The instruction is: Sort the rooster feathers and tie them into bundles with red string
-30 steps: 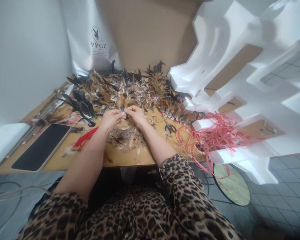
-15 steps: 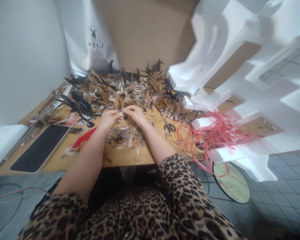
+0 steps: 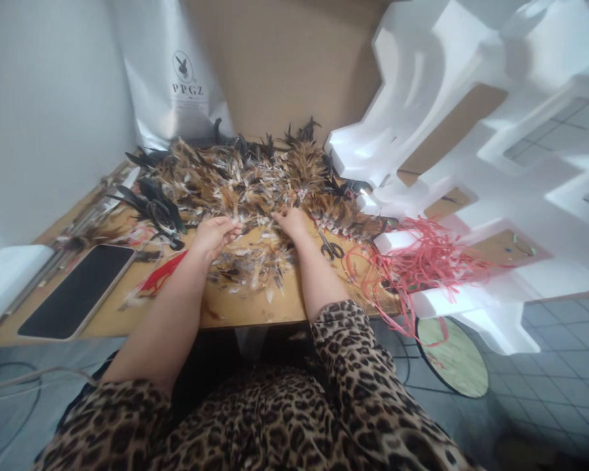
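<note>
My left hand is closed in a pinch on a small feather bunch, whose brown tips seem to rise above the fingers against the pile behind. To its right, my right hand touches the near edge of the big pile of brown, white and black feathers. Its thumb and fingertips are pressed together; what lies between them is too small to make out. Loose pale feathers are scattered on the wooden table below both hands. Red strips lie beside my left forearm.
Black scissors lie right of my right hand. A tangle of pink-red ribbon hangs over white foam pieces. Dark feathers and a phone are at the left. A silvery bag stands behind.
My right hand has moved away from my left hand, to the right, onto the edge of the feather pile. My left hand has stayed almost where it was.
</note>
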`<state>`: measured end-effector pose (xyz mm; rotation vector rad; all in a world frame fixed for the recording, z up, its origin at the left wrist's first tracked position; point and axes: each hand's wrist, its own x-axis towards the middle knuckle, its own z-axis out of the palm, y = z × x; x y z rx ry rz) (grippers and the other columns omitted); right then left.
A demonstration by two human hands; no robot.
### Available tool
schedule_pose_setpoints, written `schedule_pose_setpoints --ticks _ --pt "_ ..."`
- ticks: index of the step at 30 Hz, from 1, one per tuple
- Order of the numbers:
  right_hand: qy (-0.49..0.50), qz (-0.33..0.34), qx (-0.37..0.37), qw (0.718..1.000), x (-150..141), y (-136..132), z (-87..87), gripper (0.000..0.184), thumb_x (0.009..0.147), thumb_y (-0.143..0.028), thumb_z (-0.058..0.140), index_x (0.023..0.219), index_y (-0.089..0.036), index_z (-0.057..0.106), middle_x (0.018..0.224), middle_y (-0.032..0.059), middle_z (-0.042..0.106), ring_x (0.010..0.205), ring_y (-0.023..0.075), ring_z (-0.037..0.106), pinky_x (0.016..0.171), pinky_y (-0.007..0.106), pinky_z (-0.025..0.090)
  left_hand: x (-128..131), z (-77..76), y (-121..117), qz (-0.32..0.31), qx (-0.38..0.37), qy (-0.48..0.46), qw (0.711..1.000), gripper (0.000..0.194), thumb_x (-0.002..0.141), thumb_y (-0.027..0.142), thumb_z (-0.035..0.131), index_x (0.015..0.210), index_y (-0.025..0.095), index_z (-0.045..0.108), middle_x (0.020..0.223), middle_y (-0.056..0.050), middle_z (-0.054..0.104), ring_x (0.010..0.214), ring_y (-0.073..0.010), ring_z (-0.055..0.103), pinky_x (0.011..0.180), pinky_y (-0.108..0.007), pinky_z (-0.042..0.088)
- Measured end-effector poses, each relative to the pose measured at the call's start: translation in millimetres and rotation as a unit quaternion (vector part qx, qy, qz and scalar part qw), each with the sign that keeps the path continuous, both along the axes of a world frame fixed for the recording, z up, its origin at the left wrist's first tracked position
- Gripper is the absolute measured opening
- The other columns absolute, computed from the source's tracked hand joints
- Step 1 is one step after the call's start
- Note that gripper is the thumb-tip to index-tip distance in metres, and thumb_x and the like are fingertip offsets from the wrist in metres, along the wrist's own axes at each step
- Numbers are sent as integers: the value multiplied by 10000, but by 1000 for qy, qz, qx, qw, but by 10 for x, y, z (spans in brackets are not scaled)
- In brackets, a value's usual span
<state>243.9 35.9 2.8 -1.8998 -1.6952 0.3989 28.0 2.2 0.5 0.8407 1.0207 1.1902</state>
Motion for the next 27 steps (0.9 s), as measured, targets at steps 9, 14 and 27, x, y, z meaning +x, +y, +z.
schedule_pose_setpoints --ticks 9,14,27 --pt "333 39 40 941 -150 27 30 192 670 -326 596 663 -135 613 552 -35 547 498 52 439 527 175 361 -12 -3 -3 -23 -15 -25 999 30 696 98 661 706 70 655 686 -73 677 533 -56 597 477 -116 449" --pt "525 82 -13 847 -444 -115 176 282 610 -399 679 698 -159 560 445 -86 418 387 32 293 410 181 209 2 28 -29 -45 -34 -59 997 22 711 68 644 693 75 634 773 -107 700 592 -76 633 478 -113 453" --pt "550 128 0 825 -777 -231 89 256 615 -366 687 659 -149 560 447 -80 456 422 37 357 455 187 254 27 51 -29 -40 -44 -73 996 80 729 33 604 672 72 643 664 -87 674 544 -61 606 475 -103 448"
